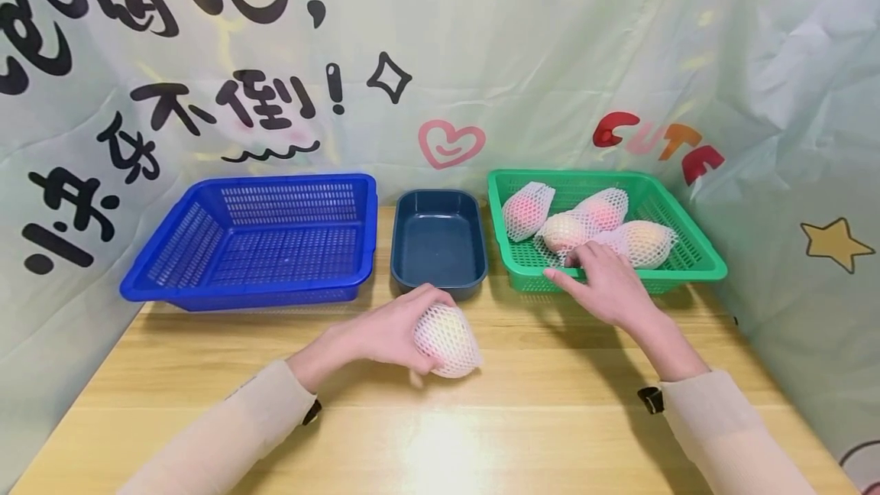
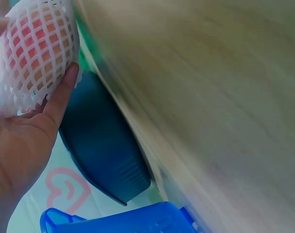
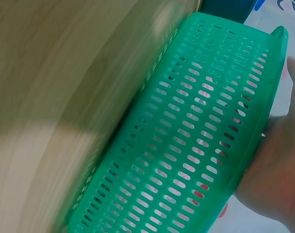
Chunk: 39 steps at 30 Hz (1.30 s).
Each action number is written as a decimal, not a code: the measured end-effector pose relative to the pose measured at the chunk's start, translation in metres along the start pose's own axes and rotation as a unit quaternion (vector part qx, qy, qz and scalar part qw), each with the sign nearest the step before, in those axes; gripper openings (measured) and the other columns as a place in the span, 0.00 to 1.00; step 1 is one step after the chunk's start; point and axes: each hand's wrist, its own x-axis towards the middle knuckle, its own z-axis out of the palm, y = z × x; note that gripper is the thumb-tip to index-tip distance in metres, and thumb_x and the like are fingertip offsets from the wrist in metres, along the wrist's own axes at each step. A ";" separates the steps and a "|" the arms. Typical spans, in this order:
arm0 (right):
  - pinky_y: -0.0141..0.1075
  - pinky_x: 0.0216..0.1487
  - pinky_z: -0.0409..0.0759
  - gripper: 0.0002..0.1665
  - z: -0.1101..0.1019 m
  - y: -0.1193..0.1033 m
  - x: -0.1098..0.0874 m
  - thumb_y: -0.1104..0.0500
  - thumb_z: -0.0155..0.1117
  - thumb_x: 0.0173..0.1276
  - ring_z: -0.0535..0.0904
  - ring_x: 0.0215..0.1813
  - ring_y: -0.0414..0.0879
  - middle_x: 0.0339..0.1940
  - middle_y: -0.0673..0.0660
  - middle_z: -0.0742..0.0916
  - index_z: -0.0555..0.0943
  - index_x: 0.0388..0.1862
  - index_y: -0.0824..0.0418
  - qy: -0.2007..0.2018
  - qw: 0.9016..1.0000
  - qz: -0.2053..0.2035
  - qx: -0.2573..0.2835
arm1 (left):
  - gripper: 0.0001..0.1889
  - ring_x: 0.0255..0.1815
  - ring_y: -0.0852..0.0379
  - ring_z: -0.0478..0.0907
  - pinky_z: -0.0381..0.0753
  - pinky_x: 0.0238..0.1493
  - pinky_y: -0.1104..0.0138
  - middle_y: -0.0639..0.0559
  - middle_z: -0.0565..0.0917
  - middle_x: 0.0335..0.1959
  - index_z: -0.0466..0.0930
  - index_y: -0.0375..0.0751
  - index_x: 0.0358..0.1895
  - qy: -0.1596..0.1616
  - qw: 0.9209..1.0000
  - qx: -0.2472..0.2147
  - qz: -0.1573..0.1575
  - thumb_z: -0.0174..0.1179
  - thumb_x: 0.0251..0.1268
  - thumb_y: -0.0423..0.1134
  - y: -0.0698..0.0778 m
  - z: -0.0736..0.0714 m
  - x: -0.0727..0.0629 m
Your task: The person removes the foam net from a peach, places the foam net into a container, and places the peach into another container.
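My left hand [image 1: 395, 333] grips a round reddish-yellow fruit [image 1: 448, 342] in a white foam net, above the table in front of the dark blue tray. In the left wrist view, fingers and thumb stand on either side of the netted fruit [image 2: 38, 53]. My right hand [image 1: 608, 283] reaches over the front rim of the green basket [image 1: 694, 275], its fingers bent down beside the netted fruits and its thumb spread over the rim. Several fruits [image 1: 528, 212] in foam nets lie in this basket. The right wrist view shows the basket wall hiding the right fingertips.
A blue perforated basket [image 1: 247, 298], with nothing in it, stands at the left. The dark blue tray [image 1: 440, 285] sits between the two baskets. All three stand along the back of the wooden table [image 1: 550, 418], before a printed cloth [image 1: 550, 44].
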 end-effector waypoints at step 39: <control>0.29 0.63 0.76 0.30 0.040 -0.137 0.017 0.69 0.53 0.77 0.75 0.67 0.41 0.73 0.71 0.74 0.66 0.75 0.72 0.094 0.806 -0.101 0.576 | 0.47 0.67 0.44 0.72 0.77 0.65 0.54 0.41 0.70 0.64 0.66 0.38 0.63 0.380 0.906 0.018 0.188 0.85 0.36 0.39 0.026 -0.021 0.033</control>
